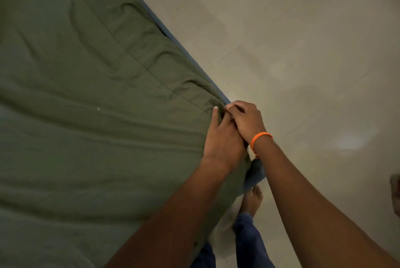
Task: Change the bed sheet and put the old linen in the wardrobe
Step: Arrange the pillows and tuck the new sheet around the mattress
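Two hands meet at the bed's near edge, so their fingertips are partly hidden. The left hand (223, 138) pinches the wrinkled olive-green bed sheet (86, 105), index finger straight; the right hand (246, 120) curls over the same fold. A blue mattress edge (171, 35) shows beside the open, glossy tiled floor (292, 51).

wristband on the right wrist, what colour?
Orange, braided wristband just behind the right hand; clearest in the head view.
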The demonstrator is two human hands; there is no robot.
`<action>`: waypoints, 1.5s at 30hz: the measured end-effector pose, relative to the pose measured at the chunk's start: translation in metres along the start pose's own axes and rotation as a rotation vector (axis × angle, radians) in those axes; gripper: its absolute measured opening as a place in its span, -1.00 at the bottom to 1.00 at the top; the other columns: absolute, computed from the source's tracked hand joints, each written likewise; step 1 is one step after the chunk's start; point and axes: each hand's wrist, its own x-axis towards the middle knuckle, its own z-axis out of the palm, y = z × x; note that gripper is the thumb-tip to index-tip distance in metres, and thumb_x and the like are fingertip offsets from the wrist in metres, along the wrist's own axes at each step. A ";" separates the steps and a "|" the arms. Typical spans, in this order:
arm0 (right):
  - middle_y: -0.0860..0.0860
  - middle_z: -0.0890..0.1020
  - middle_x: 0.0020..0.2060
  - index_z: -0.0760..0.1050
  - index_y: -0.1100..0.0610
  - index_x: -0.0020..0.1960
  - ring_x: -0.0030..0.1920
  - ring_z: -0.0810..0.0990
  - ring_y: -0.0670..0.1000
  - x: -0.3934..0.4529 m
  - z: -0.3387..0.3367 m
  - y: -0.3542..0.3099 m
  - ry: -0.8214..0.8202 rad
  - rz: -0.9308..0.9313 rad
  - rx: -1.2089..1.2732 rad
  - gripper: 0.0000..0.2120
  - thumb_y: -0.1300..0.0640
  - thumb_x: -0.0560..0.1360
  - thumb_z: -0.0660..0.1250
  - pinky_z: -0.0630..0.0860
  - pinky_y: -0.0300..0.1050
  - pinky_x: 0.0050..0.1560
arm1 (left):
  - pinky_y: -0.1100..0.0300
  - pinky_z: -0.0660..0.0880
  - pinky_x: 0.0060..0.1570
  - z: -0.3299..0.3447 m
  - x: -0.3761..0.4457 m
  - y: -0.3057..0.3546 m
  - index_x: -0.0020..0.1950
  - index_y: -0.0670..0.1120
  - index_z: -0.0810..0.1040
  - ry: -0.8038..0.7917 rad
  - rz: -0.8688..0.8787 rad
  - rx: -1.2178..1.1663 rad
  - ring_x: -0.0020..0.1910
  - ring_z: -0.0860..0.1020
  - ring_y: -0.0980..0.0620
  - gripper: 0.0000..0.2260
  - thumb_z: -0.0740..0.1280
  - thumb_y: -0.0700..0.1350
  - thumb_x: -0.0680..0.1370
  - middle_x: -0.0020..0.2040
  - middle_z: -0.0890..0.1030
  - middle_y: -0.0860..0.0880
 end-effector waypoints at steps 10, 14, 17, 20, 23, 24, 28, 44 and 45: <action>0.19 0.46 0.31 0.35 0.16 0.41 0.32 0.42 0.21 -0.037 0.103 -0.053 0.223 -0.070 -0.768 -0.48 -0.19 0.64 0.22 0.42 0.22 0.22 | -0.03 0.51 0.00 0.042 -0.071 -0.036 0.16 0.00 0.54 0.553 -0.738 -0.839 -0.01 0.49 0.00 -0.86 0.37 -0.11 0.62 0.05 0.54 0.06; 0.23 0.42 0.39 0.23 0.09 0.52 0.40 0.40 0.27 -0.026 0.096 -0.040 0.048 0.063 -0.627 -0.22 -0.45 0.54 0.19 0.42 0.30 0.32 | 0.01 0.51 0.04 0.041 -0.072 -0.032 0.07 0.03 0.55 0.625 -0.822 -1.021 -0.01 0.50 0.07 -0.88 0.26 -0.16 0.65 -0.01 0.54 0.12; 0.13 0.53 0.37 0.38 -0.01 0.48 0.33 0.53 0.21 -0.005 0.063 -0.026 -0.144 0.183 -0.352 0.05 -0.69 0.23 0.30 0.49 0.20 0.35 | 0.07 0.49 -0.08 0.029 -0.063 -0.030 0.03 0.04 0.55 0.558 -0.864 -0.993 -0.08 0.53 0.07 -0.88 0.24 -0.13 0.68 -0.03 0.54 0.10; 0.00 0.62 0.30 0.47 0.04 0.48 0.20 0.60 0.05 0.007 0.040 -0.014 -0.315 0.242 -0.151 0.12 -0.62 0.13 0.48 0.52 -0.08 0.21 | 0.11 0.38 -0.18 0.016 -0.046 -0.033 -0.04 -0.01 0.61 0.401 -0.891 -0.939 -0.19 0.55 0.01 -0.82 0.25 -0.06 0.69 -0.12 0.63 0.03; -0.04 0.65 0.25 0.52 0.07 0.43 0.18 0.62 0.01 0.020 0.034 -0.010 -0.429 0.270 -0.151 0.10 -0.59 0.10 0.52 0.54 -0.06 0.24 | 0.03 0.51 -0.19 0.007 -0.030 -0.039 -0.17 -0.04 0.60 0.337 -0.942 -1.006 -0.29 0.59 0.00 -0.76 0.26 -0.05 0.66 -0.30 0.64 0.01; -0.05 0.67 0.21 0.55 0.06 0.39 0.17 0.64 0.02 0.025 0.032 -0.008 -0.452 0.293 -0.147 0.10 -0.60 0.05 0.53 0.56 -0.01 0.27 | 0.04 0.49 -0.21 0.006 -0.026 -0.039 -0.22 -0.06 0.57 0.324 -0.941 -1.001 -0.32 0.58 -0.01 -0.74 0.27 -0.05 0.64 -0.34 0.62 0.00; -0.10 0.77 -0.01 0.66 0.01 0.20 0.05 0.73 -0.01 0.039 0.029 -0.012 -0.594 0.370 -0.074 -0.16 -0.46 0.09 0.65 0.62 0.02 0.23 | 0.02 0.51 -0.24 -0.002 -0.016 -0.026 -0.34 -0.13 0.52 0.247 -0.926 -1.062 -0.36 0.60 -0.02 -0.72 0.36 -0.06 0.55 -0.40 0.62 -0.02; 0.02 0.77 0.01 0.69 0.07 0.15 0.05 0.75 0.06 0.056 0.041 -0.003 -0.733 0.358 0.314 -0.54 -0.01 0.30 0.69 0.66 0.11 0.18 | 0.00 0.54 -0.38 0.004 0.004 -0.001 -0.27 -0.08 0.55 0.454 -1.020 -1.203 -0.48 0.57 0.03 -0.82 0.39 -0.17 0.54 -0.45 0.57 0.01; 0.04 0.77 0.00 0.70 0.08 0.14 0.05 0.75 0.07 0.056 0.042 -0.003 -0.737 0.357 0.319 -0.55 0.01 0.31 0.69 0.66 0.12 0.18 | -0.01 0.54 -0.38 0.002 0.004 0.001 -0.27 -0.09 0.56 0.476 -1.026 -1.221 -0.48 0.56 0.02 -0.83 0.38 -0.20 0.54 -0.45 0.57 0.00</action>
